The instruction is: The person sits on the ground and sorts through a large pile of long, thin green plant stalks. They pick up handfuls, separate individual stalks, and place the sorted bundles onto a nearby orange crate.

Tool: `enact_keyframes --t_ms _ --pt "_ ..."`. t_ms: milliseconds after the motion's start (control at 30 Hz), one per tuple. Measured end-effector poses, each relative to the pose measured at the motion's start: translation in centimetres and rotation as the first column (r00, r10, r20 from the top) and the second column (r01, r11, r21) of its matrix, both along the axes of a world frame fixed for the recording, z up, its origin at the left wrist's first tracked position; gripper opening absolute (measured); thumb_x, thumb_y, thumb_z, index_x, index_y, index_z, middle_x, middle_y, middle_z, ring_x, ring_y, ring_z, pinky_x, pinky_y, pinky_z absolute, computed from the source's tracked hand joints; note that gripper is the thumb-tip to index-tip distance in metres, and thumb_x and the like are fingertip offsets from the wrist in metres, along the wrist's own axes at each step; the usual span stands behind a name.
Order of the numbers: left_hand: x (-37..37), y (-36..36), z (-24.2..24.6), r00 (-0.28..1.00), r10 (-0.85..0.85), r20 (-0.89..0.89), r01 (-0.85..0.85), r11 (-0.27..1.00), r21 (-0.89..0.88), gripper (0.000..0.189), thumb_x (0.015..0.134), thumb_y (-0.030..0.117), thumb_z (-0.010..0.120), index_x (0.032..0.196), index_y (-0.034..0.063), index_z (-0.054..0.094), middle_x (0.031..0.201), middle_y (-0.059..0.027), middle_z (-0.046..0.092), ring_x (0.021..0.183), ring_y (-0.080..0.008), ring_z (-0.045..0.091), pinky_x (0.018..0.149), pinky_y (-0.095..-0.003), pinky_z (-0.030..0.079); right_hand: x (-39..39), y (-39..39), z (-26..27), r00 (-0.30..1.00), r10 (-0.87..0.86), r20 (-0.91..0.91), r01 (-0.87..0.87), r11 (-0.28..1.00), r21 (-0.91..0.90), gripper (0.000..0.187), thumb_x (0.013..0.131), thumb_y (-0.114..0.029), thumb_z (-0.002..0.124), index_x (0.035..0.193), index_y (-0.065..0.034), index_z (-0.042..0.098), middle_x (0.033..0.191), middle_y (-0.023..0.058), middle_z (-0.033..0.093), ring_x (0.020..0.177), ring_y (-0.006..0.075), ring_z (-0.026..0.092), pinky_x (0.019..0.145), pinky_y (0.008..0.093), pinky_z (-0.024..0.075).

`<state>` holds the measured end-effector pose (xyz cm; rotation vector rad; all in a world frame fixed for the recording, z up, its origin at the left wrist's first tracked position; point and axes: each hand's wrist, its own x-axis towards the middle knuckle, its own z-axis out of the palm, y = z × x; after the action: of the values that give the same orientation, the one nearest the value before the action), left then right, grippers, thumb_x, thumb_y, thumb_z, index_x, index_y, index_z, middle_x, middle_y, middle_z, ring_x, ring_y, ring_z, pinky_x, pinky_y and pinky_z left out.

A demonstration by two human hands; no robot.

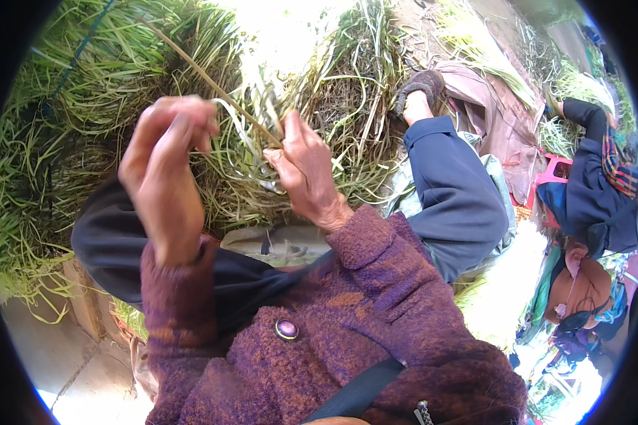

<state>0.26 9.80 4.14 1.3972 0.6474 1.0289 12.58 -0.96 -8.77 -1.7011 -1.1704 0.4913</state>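
My left hand (173,143) is raised and blurred, its fingers curled. A pale flat strip (236,119) curves from beside its fingertips down to my right hand; whether the left fingers grip it is unclear. Between thumb and fingers, my right hand (303,162) pinches the lower end of a thin tan stem (204,74), which slants to the upper left. Blurred pale strands lie close to the right fingertips. Behind and below both hands spreads a heap of long grass-like green leaves (111,90), with brown, matted roots or stems (351,106) among them.
My bent legs in dark trousers (452,186) flank the heap. A blue cord (85,45) crosses the leaves at upper left. Pinkish cloth (494,122) lies past my shoe (425,85). At right sit other people (590,202) beside a pink plastic stool (555,170) and more pale leaf bundles (478,48).
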Motion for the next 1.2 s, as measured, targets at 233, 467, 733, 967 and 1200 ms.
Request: enact_keyframes --t_ms 233,467,733,967,1200 --pt "1.5 0.5 -13.8 0.892 -0.038 -0.45 -0.161 0.904 -0.396 0.013 0.09 0.02 0.061 0.093 0.0085 0.067 0.095 -0.0073 0.068 0.091 -0.015 0.06 0.078 -0.0338 0.049 0.5 -0.2 -2.3 0.932 -0.077 -0.354 0.091 0.996 0.023 0.025 0.086 -0.017 0.051 0.102 0.0005 0.044 0.084 0.0185 0.058 0.077 0.0345 0.06 0.072 0.0409 0.0478" --pt "1.2 -1.2 -17.9 0.879 -0.355 -0.317 0.118 0.807 -0.578 0.04 0.092 0.032 0.059 0.121 0.0045 0.059 0.107 -0.0064 0.064 0.101 -0.0189 0.058 0.085 -0.0327 0.044 1.2 -1.7 -6.6 0.989 0.097 -0.109 -0.086 0.99 0.109 0.024 0.092 -0.016 0.048 0.089 0.005 0.057 0.103 0.013 0.041 0.094 0.0244 0.049 0.084 0.0333 0.0426" --pt "1.6 -1.1 -16.2 0.909 -0.38 -0.17 0.286 0.867 -0.408 0.012 0.091 0.016 0.066 0.1 0.0097 0.069 0.087 0.0007 0.067 0.077 -0.007 0.058 0.075 -0.0258 0.047 2.1 -1.8 -6.0 0.664 -0.283 -0.692 0.215 0.959 -0.186 0.02 0.084 -0.022 0.053 0.097 -0.0074 0.049 0.092 0.0014 0.047 0.086 0.012 0.049 0.075 0.0261 0.0413" --pt "-0.7 2.5 -18.1 0.844 0.165 -0.51 -0.392 0.838 -0.379 0.009 0.089 0.007 0.063 0.094 0.0119 0.069 0.101 -0.0055 0.066 0.086 -0.0166 0.058 0.079 -0.0336 0.051 2.4 -2.4 -3.0 0.808 -0.204 -0.553 0.187 0.978 -0.087 0.025 0.09 -0.023 0.045 0.106 -0.0049 0.052 0.105 0.0022 0.045 0.087 0.0094 0.051 0.071 0.0218 0.0435" --pt "-0.1 2.4 -15.6 0.855 0.329 -0.4 -0.211 0.926 0.312 0.013 0.087 0.021 0.068 0.091 0.0085 0.069 0.093 -0.0056 0.064 0.095 -0.0184 0.058 0.086 -0.0349 0.047 1.5 -1.6 -2.6 0.713 -0.075 -0.697 0.06 0.997 -0.045 0.023 0.085 -0.017 0.055 0.102 -0.0065 0.042 0.095 0.0025 0.045 0.087 0.012 0.046 0.085 0.0281 0.0393"
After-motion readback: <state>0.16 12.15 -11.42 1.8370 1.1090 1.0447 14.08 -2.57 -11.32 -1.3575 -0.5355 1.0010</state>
